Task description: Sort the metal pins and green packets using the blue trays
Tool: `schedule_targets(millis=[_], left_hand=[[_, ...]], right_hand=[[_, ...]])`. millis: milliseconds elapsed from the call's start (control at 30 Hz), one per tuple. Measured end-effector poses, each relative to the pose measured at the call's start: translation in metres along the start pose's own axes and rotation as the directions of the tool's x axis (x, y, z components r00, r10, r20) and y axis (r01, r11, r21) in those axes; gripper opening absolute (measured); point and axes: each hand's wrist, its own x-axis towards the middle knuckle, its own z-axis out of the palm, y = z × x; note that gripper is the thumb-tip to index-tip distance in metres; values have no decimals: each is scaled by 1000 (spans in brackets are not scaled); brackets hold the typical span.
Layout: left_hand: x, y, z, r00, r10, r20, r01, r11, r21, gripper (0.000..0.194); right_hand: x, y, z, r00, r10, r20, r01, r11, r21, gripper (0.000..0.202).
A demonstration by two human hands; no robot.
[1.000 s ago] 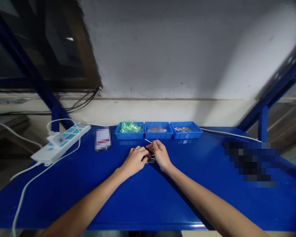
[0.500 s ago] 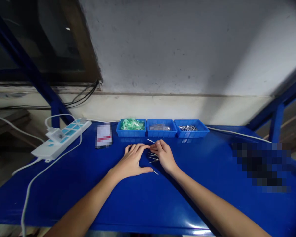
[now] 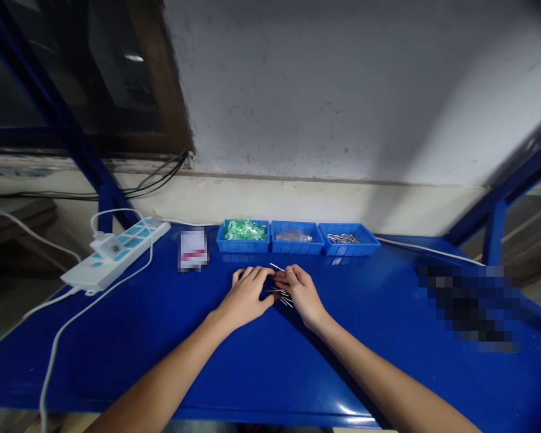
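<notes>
Counter [image 3: 261, 361] of glossy blue metal ran across the view, backed by a pale plastered wall and flanked by blue frame struts, with a dark window at the upper left. A white power strip [image 3: 117, 255] lay at the left end, its cable trailing toward the near edge. Three blue trays stood in a row against the wall: the left tray [image 3: 243, 243] held green pieces, the middle tray [image 3: 296, 245] held clear or greyish bits too small to tell, and the right tray [image 3: 349, 245] held small metal pins. In front of the trays, the left hand [image 3: 246, 294] rested palm down with fingers spread, touching a small heap of metal pins [image 3: 280, 293] on the counter. The right hand [image 3: 303, 291] pinched one pin [image 3: 276, 266] between its fingertips, just beside the heap.
</notes>
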Motion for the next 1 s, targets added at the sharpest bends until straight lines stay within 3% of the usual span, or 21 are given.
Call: schedule_targets(millis=[100,167,267,400,667,1000], left_hand=[[1,-3,-3,999,31,12,-30,999,-23,26],[1,-6,-5,998,53,21,-52,998,-41,20],[2,-10,-9,995,86,59,-83,995,-53,18],[1,-9,-11,991,94,91,-91,995,-42,7],[0,3,-7,986,135,93,-130,990,-62,5],[0,-1,-8,977,167,130,-161,985,-57,8]], right_hand=[[1,0,-1,999,-40,-13,40,999,-24,44],[3,-1,-5,993,-112,-20,109,985,-136,41],[4,-6,-11,972,-234,-11,214,909,-359,36],[4,-13,-14,956,-293,15,256,809,-530,32],[5,-14,-14,949,-310,51,279,757,-591,30],[7,-11,-15,954,-298,33,259,762,-594,30]])
